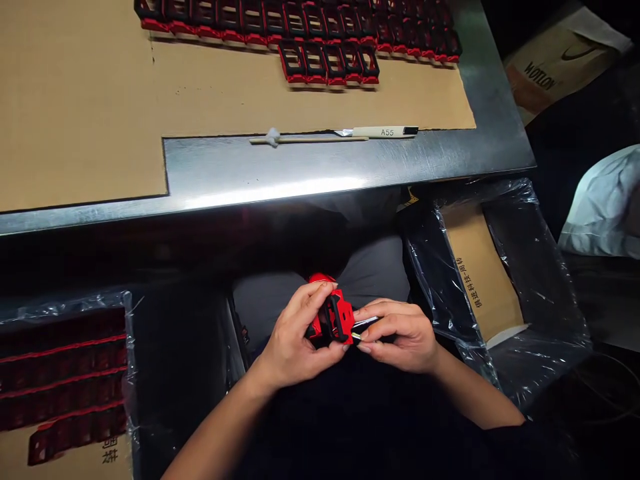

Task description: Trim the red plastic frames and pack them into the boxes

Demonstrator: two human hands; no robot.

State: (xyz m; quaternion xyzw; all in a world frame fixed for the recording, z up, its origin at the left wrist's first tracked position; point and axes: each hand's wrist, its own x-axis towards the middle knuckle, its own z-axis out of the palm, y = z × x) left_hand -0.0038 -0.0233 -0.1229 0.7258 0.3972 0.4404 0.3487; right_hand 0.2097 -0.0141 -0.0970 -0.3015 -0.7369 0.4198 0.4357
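My left hand (pixel 301 335) is closed around a red and black plastic frame (pixel 343 313), with the thumb along its top and fingers under it. The frame is held above my lap, its red face turned to the right. My right hand (pixel 401 335) meets it from the right, fingers pinched on a thin shiny metal tool (pixel 367 323). The tool's tip is at the right edge of the frame; whether it touches I cannot tell. My fingers hide most of the tool, so its exact kind does not show.
On the metal table (pixel 320 175), cardboard (pixel 75 100) carries rows of similar frames (pixel 327 63). A knife marked A55 (pixel 386 132) and a cotton-wrapped stick (pixel 310 140) lie near its edge. Plastic-lined bins stand left (pixel 131 373) and right (pixel 555 340); the left holds more frames.
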